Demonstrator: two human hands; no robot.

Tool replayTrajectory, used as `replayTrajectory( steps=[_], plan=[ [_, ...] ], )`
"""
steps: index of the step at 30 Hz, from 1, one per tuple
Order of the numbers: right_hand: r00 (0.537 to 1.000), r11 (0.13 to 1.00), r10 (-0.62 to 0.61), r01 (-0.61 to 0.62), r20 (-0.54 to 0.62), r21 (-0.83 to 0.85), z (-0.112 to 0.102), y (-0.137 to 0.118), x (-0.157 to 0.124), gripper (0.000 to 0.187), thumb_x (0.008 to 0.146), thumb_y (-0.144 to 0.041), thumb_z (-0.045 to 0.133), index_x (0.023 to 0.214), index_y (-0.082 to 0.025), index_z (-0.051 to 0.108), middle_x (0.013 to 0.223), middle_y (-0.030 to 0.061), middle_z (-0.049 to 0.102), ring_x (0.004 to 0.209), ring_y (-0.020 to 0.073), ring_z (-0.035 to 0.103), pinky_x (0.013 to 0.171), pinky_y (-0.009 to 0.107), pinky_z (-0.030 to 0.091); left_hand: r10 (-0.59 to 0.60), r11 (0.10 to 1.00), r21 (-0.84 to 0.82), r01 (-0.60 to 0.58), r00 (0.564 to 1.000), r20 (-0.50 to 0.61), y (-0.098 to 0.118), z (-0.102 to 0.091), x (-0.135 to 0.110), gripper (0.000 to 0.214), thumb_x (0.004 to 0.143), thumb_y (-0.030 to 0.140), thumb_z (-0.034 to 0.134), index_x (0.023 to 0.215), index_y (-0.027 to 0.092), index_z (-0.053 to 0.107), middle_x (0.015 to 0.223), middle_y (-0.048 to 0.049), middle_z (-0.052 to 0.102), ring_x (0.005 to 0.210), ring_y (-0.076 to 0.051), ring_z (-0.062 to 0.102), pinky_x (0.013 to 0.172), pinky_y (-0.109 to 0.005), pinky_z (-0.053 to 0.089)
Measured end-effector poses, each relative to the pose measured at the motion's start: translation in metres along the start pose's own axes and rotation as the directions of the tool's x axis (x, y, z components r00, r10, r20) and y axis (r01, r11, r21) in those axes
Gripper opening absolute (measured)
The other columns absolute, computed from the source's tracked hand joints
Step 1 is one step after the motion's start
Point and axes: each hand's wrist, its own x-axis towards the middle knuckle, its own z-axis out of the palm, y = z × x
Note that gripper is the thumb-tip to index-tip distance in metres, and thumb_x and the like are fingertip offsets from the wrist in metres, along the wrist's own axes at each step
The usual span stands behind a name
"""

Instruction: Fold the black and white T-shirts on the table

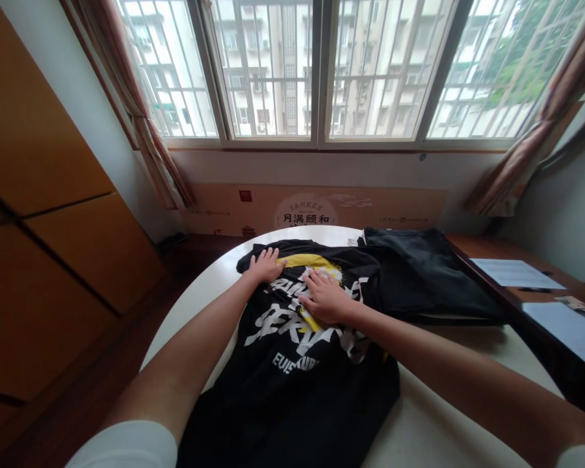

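Note:
A black T-shirt (292, 403) with white lettering and a yellow print lies spread over a round white table (185, 312), its lower part running toward me. Flat on the shirt's upper left side rests my left hand (267, 265), fingers stretched out at the edge of the yellow print. My right hand (325, 298) lies on the middle of the print with its fingers extended, palm down on the cloth. Neither hand grips anything. Some creases show in the lettering around the right hand.
Right of the shirt lies a black folded item (429, 279), perhaps clothing. Beyond it, a brown wooden surface (497, 250) carries paper sheets (517, 273). Behind the table, a printed cardboard panel (253, 208) stands below barred windows (273, 71). Wooden cabinets (43, 195) are at left.

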Motion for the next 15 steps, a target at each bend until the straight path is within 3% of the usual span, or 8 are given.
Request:
replayTrajectory(
  steps=[3,6,9,15],
  plan=[
    [0.999,0.999,-0.016,0.014,0.032,0.039,0.0,-0.005,0.001,0.081,0.107,-0.059,0.034,0.167,-0.006,0.027,0.175,0.0215,0.019,0.163,0.033,0.012,0.13,0.055,0.009,-0.113,0.993,0.042,0.113,0.994,-0.002,-0.036,-0.004,-0.001,0.081,0.105,0.064,0.018,0.171,0.017,0.018,0.177,-0.0143,0.01,0.164,-0.034,0.01,0.128,-0.063,0.011],
    [0.998,0.999,-0.019,0.016,0.06,0.051,-0.001,-0.007,0.0,0.08,0.106,-0.062,0.033,0.168,-0.011,0.027,0.176,0.0196,0.017,0.164,0.0322,0.01,0.129,0.059,0.009,-0.12,0.99,0.064,0.123,0.991,-0.054,-0.061,-0.006,-0.006,0.077,0.106,0.061,0.015,0.17,0.02,0.022,0.177,-0.011,0.013,0.163,-0.032,0.014,0.129,-0.06,0.014],
    [0.998,0.999,0.024,-0.027,0.062,0.043,-0.002,0.001,0.001,0.081,0.106,-0.065,0.031,0.168,-0.012,0.027,0.176,0.0201,0.014,0.164,0.0335,0.009,0.128,0.062,0.009,-0.105,0.992,0.056,0.109,0.991,-0.083,-0.07,-0.005,-0.01,0.073,0.107,0.056,0.013,0.169,0.019,0.024,0.176,-0.0094,0.016,0.163,-0.03,0.016,0.129,-0.059,0.015],
    [0.957,0.958,0.286,-0.287,0.046,0.025,-0.003,0.026,0.011,0.084,0.107,-0.064,0.03,0.17,-0.011,0.019,0.175,0.0239,0.014,0.162,0.0389,0.012,0.128,0.057,0.006,-0.093,0.995,0.024,0.096,0.99,-0.101,-0.071,-0.003,-0.011,0.071,0.108,0.054,0.016,0.169,0.02,0.025,0.176,-0.0082,0.017,0.163,-0.027,0.017,0.13,-0.057,0.014]
  ],
)
